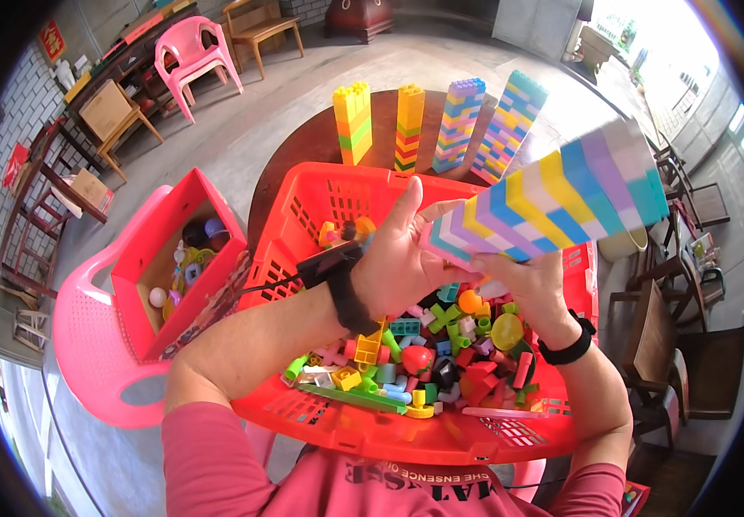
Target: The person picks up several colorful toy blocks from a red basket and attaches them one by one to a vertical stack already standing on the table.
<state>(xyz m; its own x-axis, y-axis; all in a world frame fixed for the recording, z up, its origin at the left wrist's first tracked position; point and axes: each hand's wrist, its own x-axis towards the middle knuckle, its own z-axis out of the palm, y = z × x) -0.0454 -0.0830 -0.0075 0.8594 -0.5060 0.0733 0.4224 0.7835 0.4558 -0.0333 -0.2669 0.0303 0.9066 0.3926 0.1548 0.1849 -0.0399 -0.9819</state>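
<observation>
A tall tower of striped toy building blocks [553, 194], in yellow, blue, lilac, white and teal, tilts up to the right over the basket. My left hand [398, 263] is closed around its lower left end, thumb raised. Beneath the same end, my right hand [531, 289] grips the tower from below and the right; some of its fingers are hidden. Under both hands stands a red plastic basket [363, 441] holding a jumble of loose coloured blocks [458, 332], among them a red strawberry-shaped piece [418, 359] and a yellow round piece [507, 332].
Beyond the basket, a dark round table [282, 155] carries several upright block towers [458, 125]. At left, a red box [155, 332] of small toys rests on a pink plastic chair [88, 345]. Wooden chairs [656, 345] stand on the right. A cable runs from the black device [329, 264] at my left wrist.
</observation>
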